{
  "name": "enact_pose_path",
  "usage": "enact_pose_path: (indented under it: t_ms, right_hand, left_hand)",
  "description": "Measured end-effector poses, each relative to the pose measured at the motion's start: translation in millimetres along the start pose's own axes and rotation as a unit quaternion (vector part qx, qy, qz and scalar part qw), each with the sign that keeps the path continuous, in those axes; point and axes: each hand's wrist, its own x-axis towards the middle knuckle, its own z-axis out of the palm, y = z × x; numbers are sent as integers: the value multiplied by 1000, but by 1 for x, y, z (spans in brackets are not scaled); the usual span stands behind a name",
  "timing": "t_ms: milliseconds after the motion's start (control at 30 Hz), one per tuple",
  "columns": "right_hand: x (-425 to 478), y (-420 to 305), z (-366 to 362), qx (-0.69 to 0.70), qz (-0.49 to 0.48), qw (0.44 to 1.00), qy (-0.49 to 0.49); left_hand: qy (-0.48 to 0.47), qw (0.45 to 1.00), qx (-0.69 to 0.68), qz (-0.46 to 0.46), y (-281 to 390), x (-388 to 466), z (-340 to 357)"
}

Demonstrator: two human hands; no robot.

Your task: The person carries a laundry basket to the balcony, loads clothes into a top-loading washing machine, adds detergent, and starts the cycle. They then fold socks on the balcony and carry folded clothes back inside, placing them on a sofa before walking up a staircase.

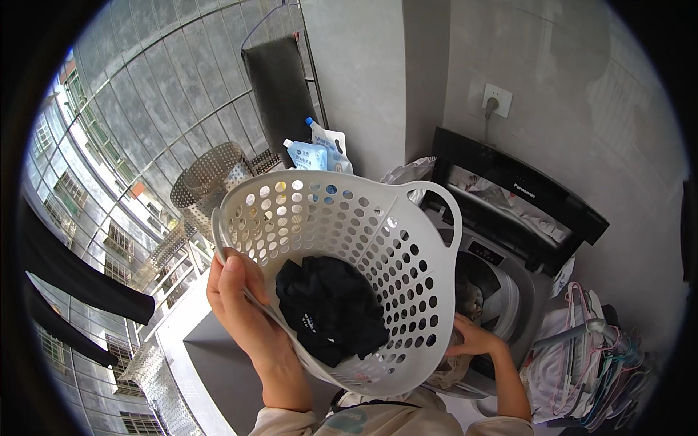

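Note:
My left hand (pixel 240 305) grips the left rim of a white plastic laundry basket (pixel 420 245), thumb on the outside near its left handle. The basket tilts towards me, and its other loop handle stands free at the upper right. Crumpled black clothing (pixel 332 310) with small white print lies inside. My right hand (pixel 474 338) reaches low beside the basket's right side, over the tub of a washing machine. Its fingertips are partly hidden by the basket, close to beige cloth (pixel 452 373); whether they hold it is unclear. Darker laundry (pixel 469 297) shows within the tub.
The top-loading Panasonic washer's black lid (pixel 518 185) is raised. Clothes hangers (pixel 594 354) hang at the lower right. Detergent pouches (pixel 316 152) and a perforated metal cylinder (pixel 210 174) stand beyond the basket. Window bars line the left, with dark garments (pixel 87 278) hanging there.

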Motion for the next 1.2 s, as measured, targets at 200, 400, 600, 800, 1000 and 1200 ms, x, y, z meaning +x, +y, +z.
enact_pose_path:
  t_ms: [200,400,600,800,1000,1200]
  right_hand:
    - [-16,44,60,-36,-3,983,177]
    - [-31,88,-44,-180,155,833,500]
    - [45,-234,-120,-213,-211,832,467]
    - [181,-284,11,-398,-151,903,-64]
    - [231,-167,126,-468,-107,873,-88]
    - [248,-167,133,-334,-233,913,-9]
  left_hand:
    - [-6,1000,0,-1,5,1,-26]
    - [-41,999,-16,-11,6,-1,-36]
    - [-69,998,-6,2,14,-23,-42]
    - [-114,992,12,-55,36,-56,-20]
    - [-258,965,30,-30,33,-72,-46]
    - [-188,979,51,58,49,-78,-91]
